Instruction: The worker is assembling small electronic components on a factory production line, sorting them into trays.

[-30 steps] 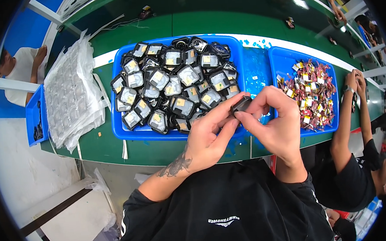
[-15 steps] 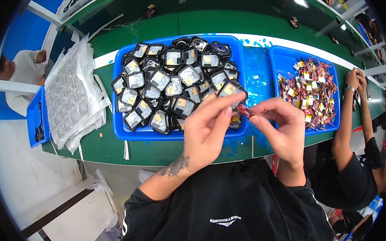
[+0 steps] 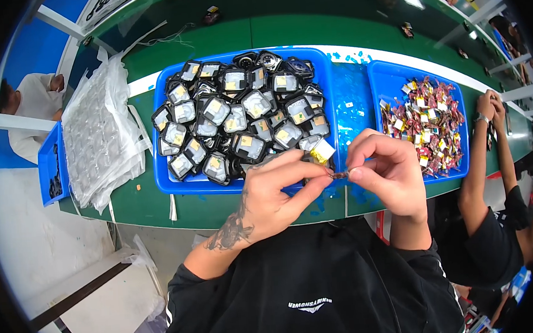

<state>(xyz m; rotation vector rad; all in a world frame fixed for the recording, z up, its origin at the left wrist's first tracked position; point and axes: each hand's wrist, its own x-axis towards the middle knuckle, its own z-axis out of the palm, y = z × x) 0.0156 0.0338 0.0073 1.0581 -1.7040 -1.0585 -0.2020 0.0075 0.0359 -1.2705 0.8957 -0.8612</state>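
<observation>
Hands closer now: left hand (image 3: 274, 193) and right hand (image 3: 389, 174) both pinch small brown part (image 3: 340, 175); keep pull gentle, level.

Worktop (image 3: 159, 203) runs left to right in front of the person. Large tray (image 3: 176, 185) sits at centre, heaped with bagged square parts (image 3: 239, 122). Smaller tray (image 3: 389, 73) just right of it, holding a pile of small pieces (image 3: 425, 123). Stack of plastic sheets (image 3: 100, 140) left of the large tray, overhanging the near edge. Small bin (image 3: 50, 167) at the far left end. Both hands meet over the near rim between the trays, a small piece (image 3: 339, 175) between them. Another person's forearms (image 3: 490, 134) rest at the right end.
</observation>
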